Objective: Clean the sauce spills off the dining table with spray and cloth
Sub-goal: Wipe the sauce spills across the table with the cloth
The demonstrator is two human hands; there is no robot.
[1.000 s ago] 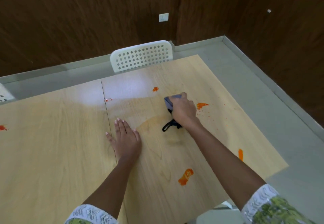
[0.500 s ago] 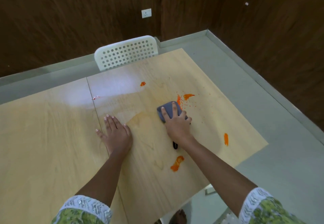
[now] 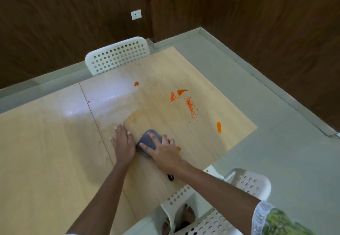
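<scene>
My right hand presses a folded grey cloth flat on the light wooden table, fingers spread over it. A black loop of the cloth shows under my wrist. Just left of the cloth, my left hand lies flat on the table, touching the cloth's edge. Orange sauce marks the table: a small blob at the far side, a smear with speckles, a streak near the right edge, and a bit beside my right hand. No spray bottle is in view.
A white perforated chair stands at the table's far edge. A second white chair stands at the near right corner, with bare feet on the floor beneath. Dark wood walls enclose the corner. A faint wet smear lies ahead of my hands.
My right hand has dragged the cloth back and left from the speckled smear to beside my left hand, over the near orange streak. My left hand stayed planted.
</scene>
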